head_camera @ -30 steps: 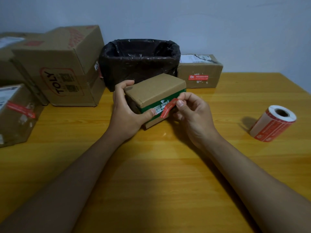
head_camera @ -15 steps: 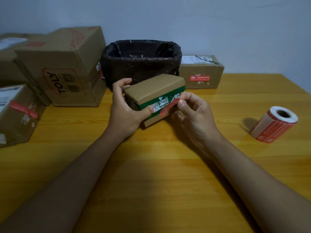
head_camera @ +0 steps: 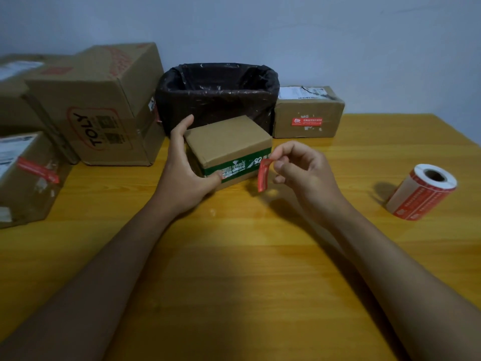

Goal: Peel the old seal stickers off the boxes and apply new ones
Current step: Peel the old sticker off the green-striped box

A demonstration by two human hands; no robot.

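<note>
Pale bare wall behind, and a yellow wooden table spread out under you. Biggest thing on it is the TOLY carton at far left, then the black-lined bin dead centre at the back, wide open at the top. In front of the bin sits the small box, the one you're working on, flat on the table.

Your left hand holds that box, thumb pressed to the green-banded front, fingers reaching round the far side. Your right hand is just beside the box's right corner, thumb and forefinger pinching the top of the old red sticker, which hangs free, clear of the cardboard. It looks fully off.

So the step in hand, by my reading: bin it. Carry it straight up and over the box to the liner, and keep the hanging tail away from your own fingers and the cardboard, because it could stick again. Then the sticker roll, lying on its side well to your right, is your next reach.

Hard to read: the print on the green band is too blurred, and the sticker's gummed side faces away. I can't tell whether residue remains where your thumb sits. Your left fingertips are hidden behind the box, and the bin's contents are lost in shadow.
</note>
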